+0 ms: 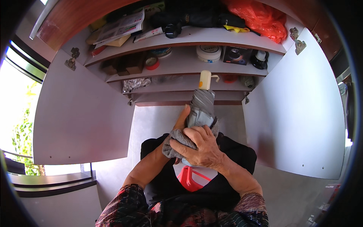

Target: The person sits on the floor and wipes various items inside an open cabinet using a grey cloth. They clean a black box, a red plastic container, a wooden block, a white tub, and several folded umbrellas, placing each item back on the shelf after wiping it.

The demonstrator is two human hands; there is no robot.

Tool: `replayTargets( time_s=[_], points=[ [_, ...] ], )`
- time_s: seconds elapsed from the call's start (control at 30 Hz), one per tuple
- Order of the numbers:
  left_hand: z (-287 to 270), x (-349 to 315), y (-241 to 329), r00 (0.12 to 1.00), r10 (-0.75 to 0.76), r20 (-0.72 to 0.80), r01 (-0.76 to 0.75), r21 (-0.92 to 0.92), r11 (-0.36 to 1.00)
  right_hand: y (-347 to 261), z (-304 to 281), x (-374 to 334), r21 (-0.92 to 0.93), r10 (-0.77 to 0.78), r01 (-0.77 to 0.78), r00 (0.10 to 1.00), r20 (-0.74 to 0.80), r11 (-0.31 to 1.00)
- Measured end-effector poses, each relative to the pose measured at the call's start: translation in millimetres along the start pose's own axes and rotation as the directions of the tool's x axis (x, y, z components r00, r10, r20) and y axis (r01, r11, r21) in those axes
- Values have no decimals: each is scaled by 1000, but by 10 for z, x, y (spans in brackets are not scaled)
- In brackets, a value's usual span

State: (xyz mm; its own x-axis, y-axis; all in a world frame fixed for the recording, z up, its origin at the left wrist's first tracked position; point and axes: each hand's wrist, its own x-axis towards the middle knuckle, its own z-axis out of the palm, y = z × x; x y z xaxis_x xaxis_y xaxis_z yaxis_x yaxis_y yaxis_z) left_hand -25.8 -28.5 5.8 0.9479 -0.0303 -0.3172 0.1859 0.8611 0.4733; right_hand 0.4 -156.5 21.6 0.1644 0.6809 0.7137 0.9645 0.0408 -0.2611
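A folded grey umbrella (201, 106) with a cream handle (205, 79) points up toward the open cupboard. My left hand (180, 123) grips the umbrella from the left side, its thumb lying along the fabric. My right hand (198, 147) closes over the lower end, pressing a grey fabric sleeve (174, 142) against the bunched canopy. Both hands hold it in front of my chest, above a red plastic object (190, 178) near the floor.
The cupboard shelves (181, 56) hold papers (121, 26), a red tape roll (152, 62), a white tub (208, 53), a dark box (237, 55), black umbrellas (200, 19) and an orange plastic bag (261, 19). Two white doors (81, 113) stand open either side. A bright window (15, 109) is at the left.
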Motion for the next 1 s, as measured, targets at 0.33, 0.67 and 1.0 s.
replayTargets(
  time_s=[0.33, 0.67, 1.0],
  points=[
    [-319, 157, -239, 969, -224, -106, 204, -169, 964, 733, -20, 155, 17, 335, -354, 867, -368, 935],
    [44, 152, 27, 974, -94, -206, 26, -311, 950, 509, -293, 62, 137, 272, -243, 924, -268, 960],
    [-437, 130, -146, 991, -133, -29, 126, -172, 977, 637, -64, 79, 102, 319, -303, 909, -269, 948]
  ],
)
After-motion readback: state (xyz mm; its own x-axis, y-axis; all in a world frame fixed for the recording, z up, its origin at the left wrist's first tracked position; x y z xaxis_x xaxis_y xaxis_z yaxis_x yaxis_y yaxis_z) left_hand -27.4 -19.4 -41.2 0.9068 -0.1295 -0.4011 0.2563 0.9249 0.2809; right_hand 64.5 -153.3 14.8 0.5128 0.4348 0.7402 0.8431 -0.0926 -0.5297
